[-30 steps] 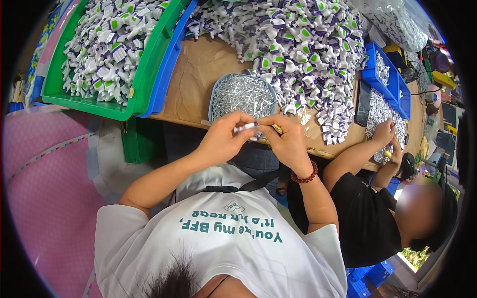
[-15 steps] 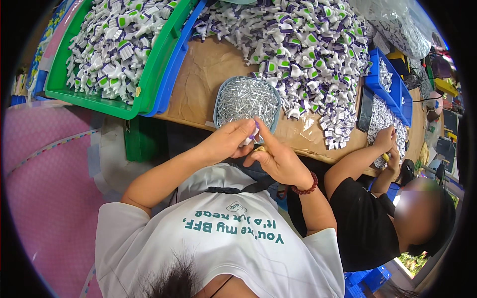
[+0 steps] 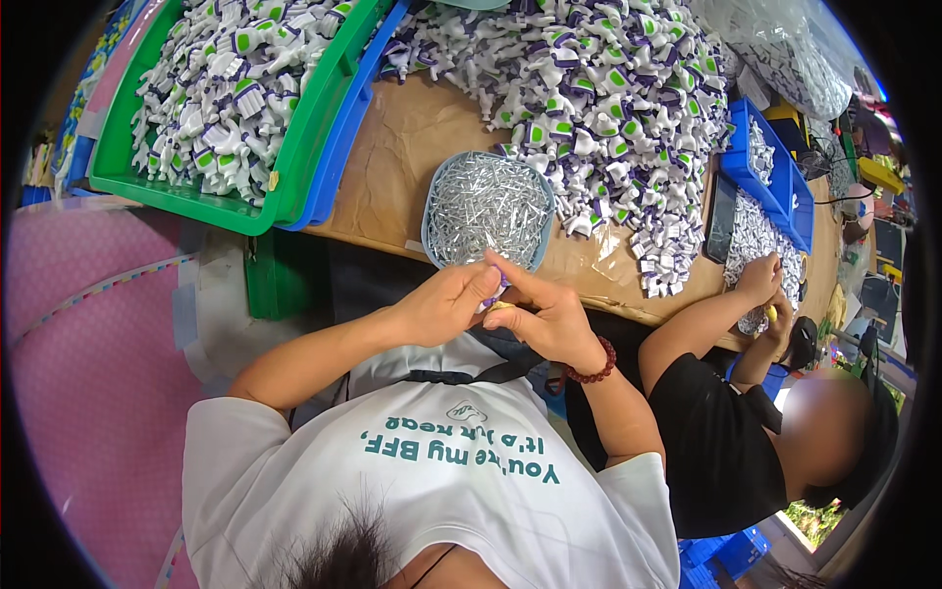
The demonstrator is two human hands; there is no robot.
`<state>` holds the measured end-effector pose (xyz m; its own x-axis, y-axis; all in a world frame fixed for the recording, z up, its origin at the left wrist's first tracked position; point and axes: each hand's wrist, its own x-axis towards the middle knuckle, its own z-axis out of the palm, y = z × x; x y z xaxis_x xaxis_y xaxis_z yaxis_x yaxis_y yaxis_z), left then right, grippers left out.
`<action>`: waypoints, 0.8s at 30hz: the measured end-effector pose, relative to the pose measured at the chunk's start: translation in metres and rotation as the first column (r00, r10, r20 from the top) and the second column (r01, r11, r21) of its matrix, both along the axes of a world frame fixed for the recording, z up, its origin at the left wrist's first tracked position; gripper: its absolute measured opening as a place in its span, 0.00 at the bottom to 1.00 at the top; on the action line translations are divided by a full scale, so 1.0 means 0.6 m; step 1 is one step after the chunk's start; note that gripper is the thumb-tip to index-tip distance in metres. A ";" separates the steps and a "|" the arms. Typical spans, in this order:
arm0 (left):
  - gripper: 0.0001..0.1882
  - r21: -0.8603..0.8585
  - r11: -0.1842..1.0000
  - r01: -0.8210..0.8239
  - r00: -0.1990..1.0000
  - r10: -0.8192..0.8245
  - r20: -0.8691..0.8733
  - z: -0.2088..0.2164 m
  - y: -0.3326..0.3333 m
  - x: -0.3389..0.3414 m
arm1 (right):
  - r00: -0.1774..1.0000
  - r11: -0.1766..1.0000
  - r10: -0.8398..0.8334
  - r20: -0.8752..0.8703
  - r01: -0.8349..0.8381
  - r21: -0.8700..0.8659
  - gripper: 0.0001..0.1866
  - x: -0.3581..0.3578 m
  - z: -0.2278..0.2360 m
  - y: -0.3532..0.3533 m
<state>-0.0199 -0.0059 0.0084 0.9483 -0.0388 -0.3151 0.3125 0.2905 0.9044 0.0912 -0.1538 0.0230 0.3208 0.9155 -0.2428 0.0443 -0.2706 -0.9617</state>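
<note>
Closed fingers of my left hand (image 3: pixel 440 306) grip a small white-and-purple plastic part (image 3: pixel 496 293), mostly hidden by the fingers. From the other side, my right hand (image 3: pixel 551 322) meets it, index finger and thumb bent in and pressed against the part. Something yellowish (image 3: pixel 503 304) shows by the right thumb; I cannot make out what it is. Both hands are just in front of the table edge. Right beyond them stands a light-blue bowl (image 3: pixel 427 231) full of thin silvery metal pins (image 3: pixel 491 208).
Behind the bowl spreads a large heap of white, purple and green plastic figure parts (image 3: pixel 608 108). A green crate (image 3: pixel 186 204) of similar parts sits at the left. To the right are a phone (image 3: pixel 721 211), blue bins (image 3: pixel 793 201) and a co-worker's hands (image 3: pixel 765 285) over small white pieces.
Both hands have come slightly toward me with the part, off the bowl's near rim. My right fingers have closed in more. The co-worker's hands have shifted a little.
</note>
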 end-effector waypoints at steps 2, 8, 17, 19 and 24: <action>0.25 -0.012 1.000 -0.007 1.000 0.007 0.003 0.002 0.000 -0.004 | 1.000 1.000 -0.010 -0.022 0.009 -0.026 0.30 -0.002 0.005 0.006; 0.24 0.194 0.981 0.007 0.996 -0.025 0.088 -0.007 0.004 -0.015 | 0.996 0.991 -0.032 0.079 0.021 0.135 0.27 -0.007 -0.025 0.015; 0.24 -0.499 0.816 -0.290 0.907 0.068 -0.416 -0.048 -0.003 -0.001 | 0.993 0.980 -0.053 -0.108 0.031 -0.199 0.19 0.026 -0.002 0.021; 0.20 -0.664 0.541 -0.516 0.836 0.150 -0.528 -0.028 0.043 0.021 | 0.971 0.974 -0.164 -0.175 0.131 -0.184 0.17 0.041 0.004 0.019; 0.19 -0.722 0.615 -0.317 0.708 0.660 0.251 0.104 0.217 0.060 | 0.936 0.975 -0.219 -0.276 0.197 -0.103 0.16 0.052 0.006 0.012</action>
<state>0.0159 0.1244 0.0706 0.8824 0.4664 0.0627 -0.4418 0.7752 0.4515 0.1227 -0.1465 0.0267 0.4100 0.8124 -0.4146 -0.2927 -0.3134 -0.9034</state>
